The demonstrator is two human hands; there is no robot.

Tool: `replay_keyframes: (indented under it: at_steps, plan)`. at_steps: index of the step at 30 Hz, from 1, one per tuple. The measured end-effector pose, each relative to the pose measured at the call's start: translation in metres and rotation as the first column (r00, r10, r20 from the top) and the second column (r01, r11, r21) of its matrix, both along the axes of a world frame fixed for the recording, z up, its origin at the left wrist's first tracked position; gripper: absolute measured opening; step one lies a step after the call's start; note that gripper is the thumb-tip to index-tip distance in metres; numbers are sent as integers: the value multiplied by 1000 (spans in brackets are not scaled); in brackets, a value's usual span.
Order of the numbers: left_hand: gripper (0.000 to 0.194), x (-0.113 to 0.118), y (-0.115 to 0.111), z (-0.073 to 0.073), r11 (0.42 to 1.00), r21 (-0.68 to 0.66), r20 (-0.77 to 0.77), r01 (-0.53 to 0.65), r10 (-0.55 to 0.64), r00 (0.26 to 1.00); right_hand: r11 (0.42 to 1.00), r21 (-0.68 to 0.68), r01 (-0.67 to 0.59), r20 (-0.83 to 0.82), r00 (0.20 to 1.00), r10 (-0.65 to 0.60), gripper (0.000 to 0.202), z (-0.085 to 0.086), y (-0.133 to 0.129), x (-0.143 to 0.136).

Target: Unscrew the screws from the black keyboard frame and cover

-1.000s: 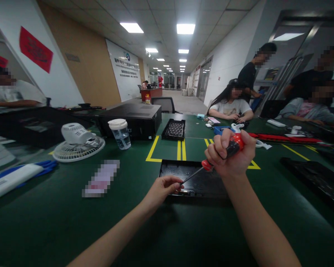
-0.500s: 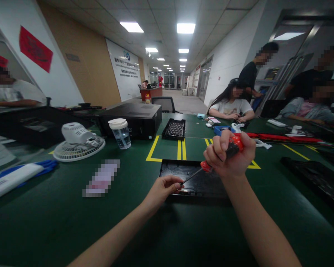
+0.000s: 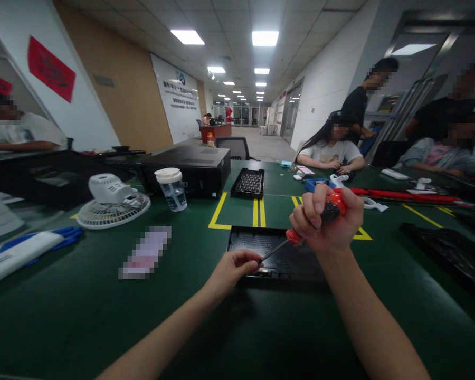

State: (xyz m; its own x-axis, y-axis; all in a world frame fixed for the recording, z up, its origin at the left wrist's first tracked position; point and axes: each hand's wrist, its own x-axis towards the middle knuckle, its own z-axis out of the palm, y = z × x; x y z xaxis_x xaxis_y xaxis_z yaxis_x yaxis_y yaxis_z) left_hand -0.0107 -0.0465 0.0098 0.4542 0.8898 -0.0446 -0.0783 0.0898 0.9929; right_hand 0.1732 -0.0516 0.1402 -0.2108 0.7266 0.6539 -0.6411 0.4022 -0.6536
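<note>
My right hand [image 3: 328, 219] is wrapped round the red-and-black handle of a screwdriver [image 3: 293, 236], raised and tilted so that its thin shaft slopes down to the left. At the tip, the thumb and forefinger of my left hand [image 3: 237, 268] are pinched together around a small dark piece too tiny to make out. Both hands are over a shallow black tray-like panel [image 3: 296, 262], which lies flat on the green table [image 3: 190, 311]. My right wrist and forearm hide the panel's right end.
Left of the panel lie a blurred-out pale card [image 3: 145, 253], a lidded cup [image 3: 171, 191] and a white fan part [image 3: 113, 203]. Behind stands a black computer case [image 3: 190, 168], beside a small black tray [image 3: 248, 182]. Another black panel [image 3: 447, 258] lies right. Several people sit or stand around.
Almost nothing differs. Both hands keep their grip and the screwdriver stays at the same slant; the whole view has shifted very slightly.
</note>
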Motion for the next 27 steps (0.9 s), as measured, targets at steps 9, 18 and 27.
replay_keyframes:
  at_steps: [9,18,27]
  plan:
    - [38,-12,8,9,987,154,-143,-35,58,988,999,-8,50,20,999,-50,38,1,1,6]
    - [26,-36,30,-2,762,647,-577,13,478,662,989,-131,63,170,985,-40,30,-18,18,-4]
    - [38,-39,38,-18,756,637,-749,150,560,355,972,-234,32,246,969,28,29,-38,32,-16]
